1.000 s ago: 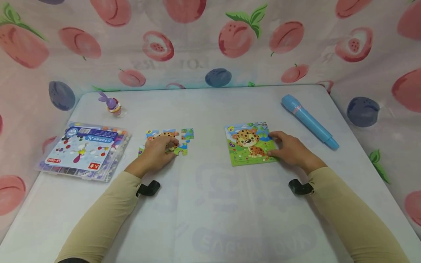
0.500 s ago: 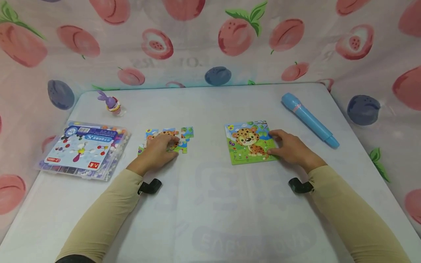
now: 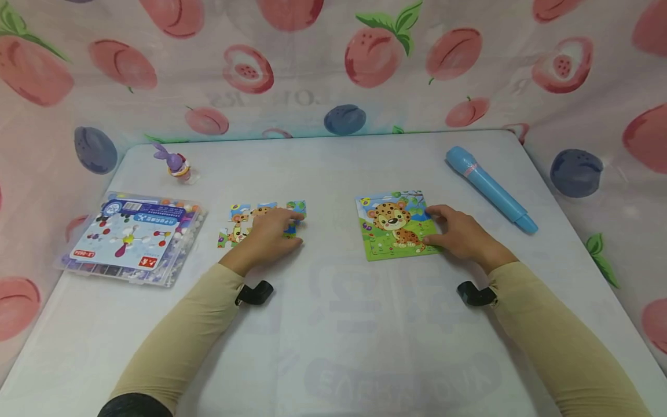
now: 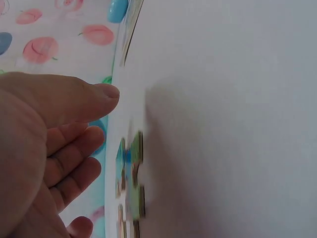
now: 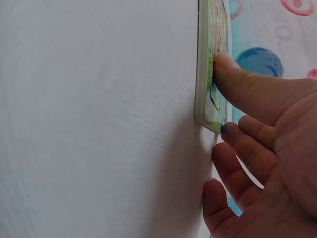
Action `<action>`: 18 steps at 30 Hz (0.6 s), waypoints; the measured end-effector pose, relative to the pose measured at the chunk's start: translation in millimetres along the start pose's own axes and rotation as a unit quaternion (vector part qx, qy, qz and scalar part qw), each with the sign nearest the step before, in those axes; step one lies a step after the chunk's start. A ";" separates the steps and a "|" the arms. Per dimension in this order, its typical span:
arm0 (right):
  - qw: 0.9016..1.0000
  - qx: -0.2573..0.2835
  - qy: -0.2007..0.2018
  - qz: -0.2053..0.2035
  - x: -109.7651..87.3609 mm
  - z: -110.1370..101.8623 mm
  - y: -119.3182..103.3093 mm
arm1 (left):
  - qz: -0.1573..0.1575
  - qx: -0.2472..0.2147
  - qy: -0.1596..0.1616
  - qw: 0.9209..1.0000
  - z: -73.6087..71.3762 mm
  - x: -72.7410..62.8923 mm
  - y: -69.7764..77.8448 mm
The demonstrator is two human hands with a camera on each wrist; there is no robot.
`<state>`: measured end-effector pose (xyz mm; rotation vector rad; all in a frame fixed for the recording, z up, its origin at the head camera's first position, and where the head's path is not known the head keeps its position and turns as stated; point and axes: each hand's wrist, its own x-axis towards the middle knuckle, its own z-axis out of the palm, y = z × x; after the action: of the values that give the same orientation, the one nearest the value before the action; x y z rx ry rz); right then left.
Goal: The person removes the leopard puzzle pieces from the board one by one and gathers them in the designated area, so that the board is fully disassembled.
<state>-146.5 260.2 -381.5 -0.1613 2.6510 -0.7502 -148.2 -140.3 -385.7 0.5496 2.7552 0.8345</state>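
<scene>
My left hand (image 3: pixel 268 236) hovers over a cluster of jigsaw puzzle pieces (image 3: pixel 238 215) that show parts of a leopard cub, hiding several of them. In the left wrist view its thumb and fingers (image 4: pixel 81 148) stand apart with nothing between them, beside the wooden edges of the pieces (image 4: pixel 134 193). A blue and green corner piece (image 3: pixel 297 205) shows just beyond the fingertips. At the right lies a square leopard puzzle board (image 3: pixel 391 223). My right hand (image 3: pixel 461 233) rests at its right edge, thumb on top of the board and fingertips along the side.
A clear plastic case (image 3: pixel 127 237) with a printed molecule-model sheet lies at the left. Behind it stands a small purple rabbit-eared figure (image 3: pixel 177 165). A light blue microphone-shaped toy (image 3: pixel 490 190) lies at the back right. A fruit-print cloth (image 3: pixel 307 63) hangs behind the table.
My left hand has moved right across the puzzle pieces, uncovering those on the left, and its thumb and fingers have spread. My right hand stays at the board's edge.
</scene>
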 end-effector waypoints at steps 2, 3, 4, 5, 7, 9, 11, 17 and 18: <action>1.000 -0.001 0.000 -0.001 0.2 -0.1 -0.5 | 0.007 0.004 -0.005 1.000 2.2 2.6 4.8; 1.000 0.000 0.000 -0.001 0.3 -0.1 -0.7 | 0.011 0.004 -0.006 1.000 3.1 3.8 7.2; 1.000 0.000 0.000 -0.001 0.4 -0.2 -0.9 | 0.015 0.004 -0.005 1.000 3.8 5.0 9.3; 1.000 -0.001 0.000 -0.001 0.5 -0.2 -0.8 | 0.020 0.004 -0.004 1.000 4.7 6.0 11.2; 1.000 -0.001 0.001 -0.002 0.7 -0.1 -0.9 | 0.035 0.003 -0.002 0.999 6.5 8.5 14.8; 1.000 -0.002 0.002 -0.002 0.6 -0.1 -1.0 | 0.049 0.003 -0.002 0.999 9.4 11.6 17.9; 1.000 -0.006 0.002 -0.003 0.2 -0.1 -2.1 | 0.059 0.004 -0.005 0.998 12.9 14.6 20.5; 1.000 -0.015 0.008 -0.014 -0.4 0.7 -7.6 | 0.078 -0.007 -0.020 0.997 22.7 22.8 35.6; 1.000 -0.017 0.010 -0.017 -0.4 1.1 -8.7 | 0.081 -0.008 -0.024 0.996 24.1 24.2 39.0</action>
<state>-145.6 252.4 -377.7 -0.2107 2.6876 -0.7219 -151.6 -88.6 -385.4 0.7884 2.6858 0.8667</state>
